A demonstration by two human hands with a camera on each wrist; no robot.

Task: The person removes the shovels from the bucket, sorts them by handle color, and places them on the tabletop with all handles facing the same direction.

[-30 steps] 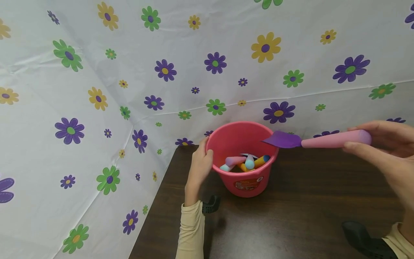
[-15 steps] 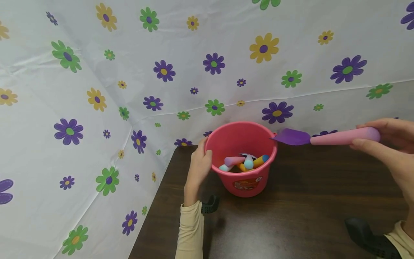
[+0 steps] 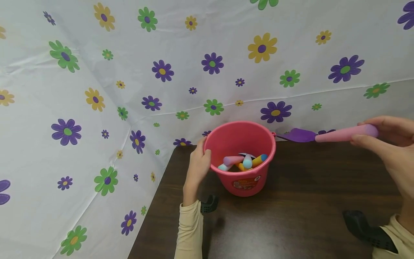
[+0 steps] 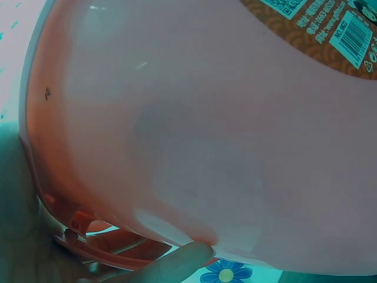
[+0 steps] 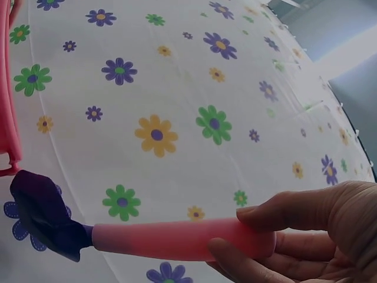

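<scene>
A pink bucket (image 3: 245,183) stands upright on the dark table, and my left hand (image 3: 198,163) grips its rim on the left side. In the left wrist view the bucket wall (image 4: 194,135) fills most of the picture, with a fingertip against it. Inside lie several tools with pink, light blue and orange handles (image 3: 247,162); their heads are mostly hidden. My right hand (image 3: 392,144) pinches a small trowel by the end of its pink handle (image 3: 347,133). The trowel's purple blade (image 3: 299,135) points left, just beyond the bucket's right rim.
Dark wood table (image 3: 307,205) extends to the right and front of the bucket. A white sheet with printed flowers (image 3: 181,39) hangs behind and along the left. Black wrist devices (image 3: 209,204) sit at both sleeves.
The trowel in my right hand has moved right, its blade going from over the bucket's rim to outside it. My left hand stays on the rim.
</scene>
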